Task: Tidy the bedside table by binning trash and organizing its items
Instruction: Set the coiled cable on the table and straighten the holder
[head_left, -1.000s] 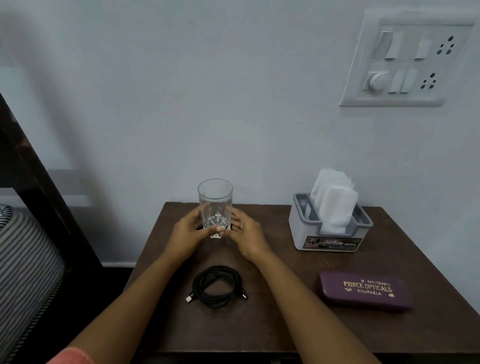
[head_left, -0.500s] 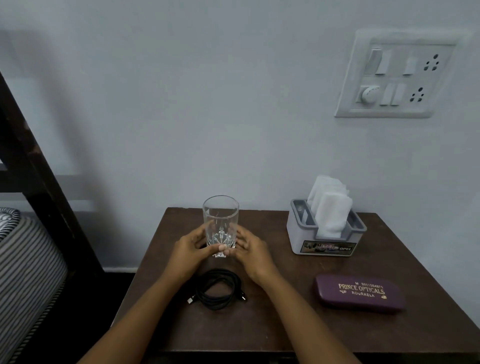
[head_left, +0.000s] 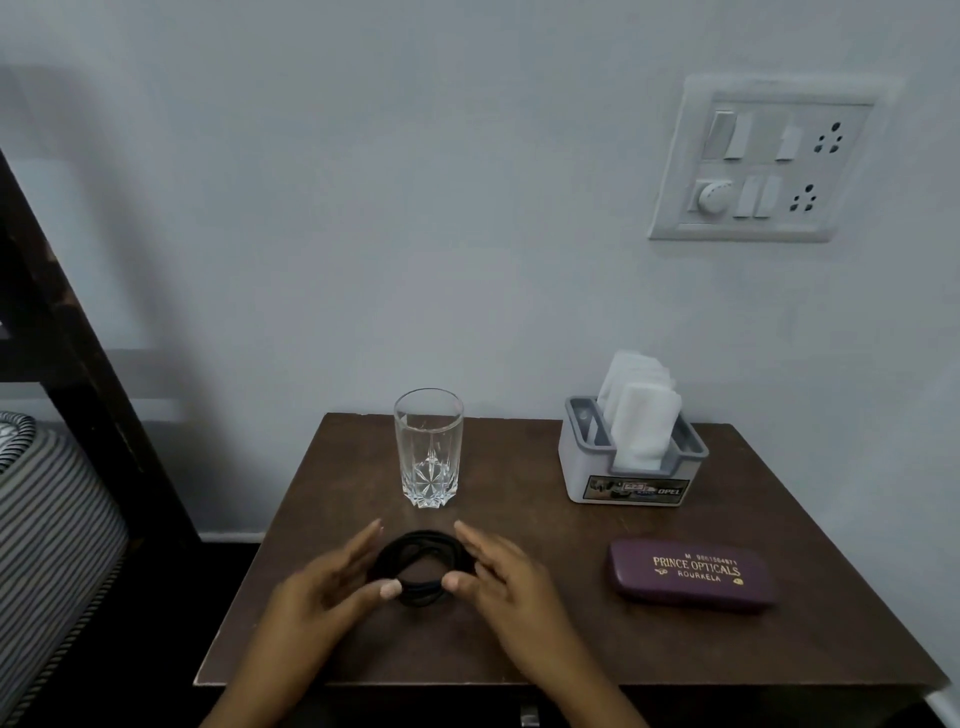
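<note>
Brown bedside table (head_left: 727, 649) against the wall: your left hand (head_left: 322, 587) and right hand (head_left: 509, 577) bracket the coiled black cable (head_left: 421, 596). Fingers are straight and apart, thumbs touch its near edge, nothing clamped. You're likely squaring the coil. Glass (head_left: 428, 447) stands just behind, clear of both.

1 view only: head-worn, wide-angle. It sits above the near edge of the bedside table (head_left: 779, 649), tilted forward and down, facing the wall (head_left: 415, 208) roughly square-on. Near range: the left hand (head_left: 322, 587) and right hand (head_left: 498, 577) sit low centre, forearms cut by the bottom edge. Tabletop takes the lower half, wall the upper half. Switch panel (head_left: 763, 161) lands top right, dark bed frame (head_left: 78, 389) down the left edge. Table's far edge meets the wall just below mid-frame.
</note>
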